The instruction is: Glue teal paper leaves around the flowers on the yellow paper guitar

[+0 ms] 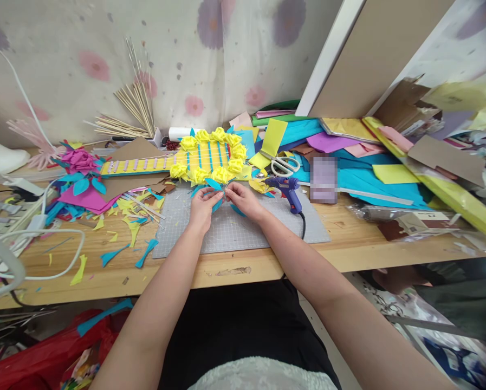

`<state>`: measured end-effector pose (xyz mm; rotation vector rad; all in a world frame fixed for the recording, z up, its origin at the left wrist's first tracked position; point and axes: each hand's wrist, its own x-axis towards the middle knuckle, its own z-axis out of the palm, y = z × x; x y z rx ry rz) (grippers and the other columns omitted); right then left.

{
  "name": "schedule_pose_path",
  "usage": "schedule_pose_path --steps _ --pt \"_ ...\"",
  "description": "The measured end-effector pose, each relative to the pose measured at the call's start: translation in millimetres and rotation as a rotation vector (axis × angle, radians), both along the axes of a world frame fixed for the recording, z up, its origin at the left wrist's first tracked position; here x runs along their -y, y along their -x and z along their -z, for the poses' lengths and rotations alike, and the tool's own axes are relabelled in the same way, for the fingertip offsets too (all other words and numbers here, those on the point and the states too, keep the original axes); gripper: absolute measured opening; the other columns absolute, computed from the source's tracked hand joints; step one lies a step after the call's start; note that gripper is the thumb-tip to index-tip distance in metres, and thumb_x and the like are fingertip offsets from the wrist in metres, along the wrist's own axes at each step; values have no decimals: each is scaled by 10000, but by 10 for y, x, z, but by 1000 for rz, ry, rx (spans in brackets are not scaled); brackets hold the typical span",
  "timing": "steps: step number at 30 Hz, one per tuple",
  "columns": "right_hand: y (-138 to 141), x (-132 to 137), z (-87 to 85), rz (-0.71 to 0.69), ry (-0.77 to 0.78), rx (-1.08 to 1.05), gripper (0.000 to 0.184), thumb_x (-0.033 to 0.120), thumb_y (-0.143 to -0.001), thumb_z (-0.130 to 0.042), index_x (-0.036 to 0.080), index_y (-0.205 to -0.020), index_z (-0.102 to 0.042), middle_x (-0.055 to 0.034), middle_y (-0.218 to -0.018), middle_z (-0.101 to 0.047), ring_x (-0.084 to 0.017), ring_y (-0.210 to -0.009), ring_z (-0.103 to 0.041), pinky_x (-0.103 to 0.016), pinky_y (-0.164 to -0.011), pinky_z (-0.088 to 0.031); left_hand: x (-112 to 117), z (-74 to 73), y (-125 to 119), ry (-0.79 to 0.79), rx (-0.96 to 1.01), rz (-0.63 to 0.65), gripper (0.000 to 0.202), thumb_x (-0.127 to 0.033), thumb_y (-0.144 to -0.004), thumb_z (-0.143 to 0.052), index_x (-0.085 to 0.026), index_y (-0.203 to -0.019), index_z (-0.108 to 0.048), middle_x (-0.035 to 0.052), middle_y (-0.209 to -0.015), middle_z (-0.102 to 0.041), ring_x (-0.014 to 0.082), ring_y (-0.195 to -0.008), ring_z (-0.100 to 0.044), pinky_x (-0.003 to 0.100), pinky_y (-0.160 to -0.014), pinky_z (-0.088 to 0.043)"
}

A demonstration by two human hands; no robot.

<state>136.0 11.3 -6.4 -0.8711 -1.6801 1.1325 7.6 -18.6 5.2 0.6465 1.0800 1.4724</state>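
Over the grey cutting mat point(177, 238), my left hand point(203, 206) pinches a blue paper leaf point(214, 184) between thumb and fingers. My right hand point(245, 200) is closed right beside it, its fingertips meeting the left ones. What those right fingertips grip is too small to make out. Another blue leaf piece point(237, 210) shows just under the right hand. Just behind both hands lies a guitar-shaped paper piece point(208, 155) ringed with yellow paper flowers point(221, 173). A magenta flower point(79, 161) with blue leaves sits at its neck end.
Right of my hands lie a purple glue gun point(287, 189) with its cord and scissors point(283, 164). Coloured paper sheets point(389, 184) pile up at the right. Paper scraps point(133, 214), a white cable point(80, 246) and bamboo sticks point(135, 111) are on the left.
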Motion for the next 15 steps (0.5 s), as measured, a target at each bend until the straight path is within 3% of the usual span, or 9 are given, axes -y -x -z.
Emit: schedule_pose_path --steps 8,15 --pt "-28 11 -34 27 -16 63 364 534 -794 -509 206 -641 -465 32 -614 -492 -115 -615 -439 -268 -649 -370 10 -21 41 5 -27 17 432 -165 -483 -830 -162 -805 -542 18 -737 -672 142 -726 -651 305 -732 -523" --pt "-36 -29 40 51 44 49 414 584 -832 -431 198 -713 -520 16 -637 -535 -109 -605 -458 -243 -586 -356 13 -52 50 -21 -39 -3 429 -169 -461 -835 -162 -789 -559 9 -696 -675 124 -662 -639 261 -659 -516"
